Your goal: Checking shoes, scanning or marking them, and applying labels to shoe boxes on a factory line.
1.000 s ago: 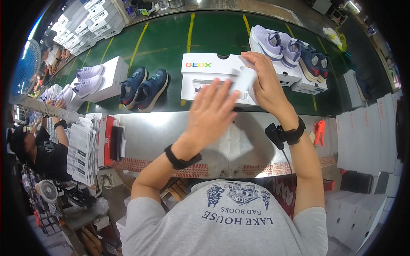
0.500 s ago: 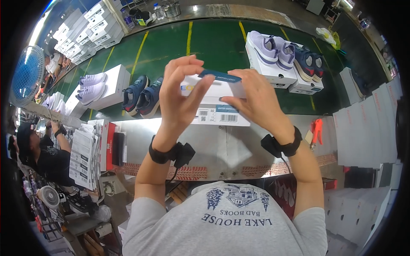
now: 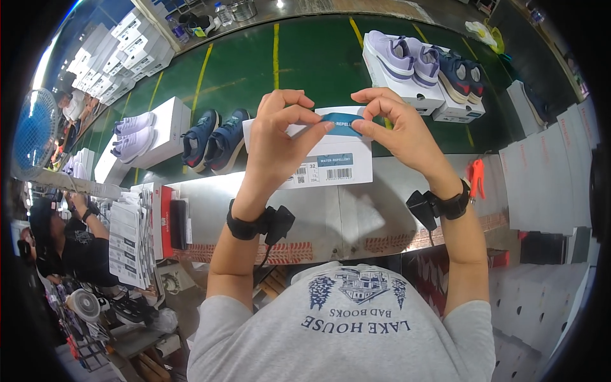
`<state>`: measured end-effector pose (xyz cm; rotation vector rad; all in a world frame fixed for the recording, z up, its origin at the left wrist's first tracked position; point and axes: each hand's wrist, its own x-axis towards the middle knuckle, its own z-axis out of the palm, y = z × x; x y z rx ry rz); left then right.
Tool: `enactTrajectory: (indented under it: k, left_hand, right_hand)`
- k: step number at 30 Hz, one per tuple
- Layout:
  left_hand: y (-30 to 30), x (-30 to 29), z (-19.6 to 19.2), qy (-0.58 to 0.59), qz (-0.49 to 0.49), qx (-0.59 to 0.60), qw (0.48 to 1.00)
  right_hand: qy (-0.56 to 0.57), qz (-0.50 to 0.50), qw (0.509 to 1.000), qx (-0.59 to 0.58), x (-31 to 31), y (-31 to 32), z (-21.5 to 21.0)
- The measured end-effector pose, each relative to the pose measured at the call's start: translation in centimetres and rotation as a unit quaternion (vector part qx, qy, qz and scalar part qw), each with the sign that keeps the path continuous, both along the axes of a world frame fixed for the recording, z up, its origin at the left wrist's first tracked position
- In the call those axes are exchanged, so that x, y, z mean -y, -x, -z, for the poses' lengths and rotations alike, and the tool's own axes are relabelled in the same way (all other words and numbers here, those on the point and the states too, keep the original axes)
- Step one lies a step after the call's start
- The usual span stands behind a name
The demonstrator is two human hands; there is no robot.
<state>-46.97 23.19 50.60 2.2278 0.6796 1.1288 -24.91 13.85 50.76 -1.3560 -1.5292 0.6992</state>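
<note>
One blue strip (image 3: 344, 123) is held above a white shoebox (image 3: 361, 167), where we see it pinched at either end, a grip that probably keeps the thin piece spread with its middle clear. The left hand (image 3: 278, 135) has thumb and forefinger pressed together on one end, its other fingers loosely curled; the right hand (image 3: 406, 135) grips the opposite end likewise. The box's label (image 3: 340, 173) faces us, presumably for easy reading. Dark blue shoes (image 3: 226, 141) stand just left on the green worktop (image 3: 309, 57).
</note>
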Motion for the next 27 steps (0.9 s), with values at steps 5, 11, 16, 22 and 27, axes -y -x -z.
enactTrajectory:
  k: [5,11,16,22,27]
  left_hand:
    - [0.1,-0.1,0.7,-0.036,0.03,0.01,0.999]
    - [-0.2,0.3,0.5,-0.083,0.033,0.007,0.996]
    - [-0.8,0.5,0.5,-0.093,0.026,-0.004,0.995]
    - [-1.3,0.6,0.6,-0.113,0.021,-0.013,0.993]
    - [-1.9,0.9,0.5,-0.099,0.008,-0.02,0.995]
  right_hand:
    - [0.003,-0.013,0.999,0.033,0.3,-0.3,-0.2]
    - [-0.01,0.003,0.999,0.041,0.5,-0.6,0.2]
    - [-0.023,0.01,0.999,0.045,0.7,-1.0,0.3]
    - [-0.037,0.017,0.997,0.063,0.9,-1.4,0.3]
    - [-0.064,0.022,0.995,0.078,0.8,-1.8,0.8]
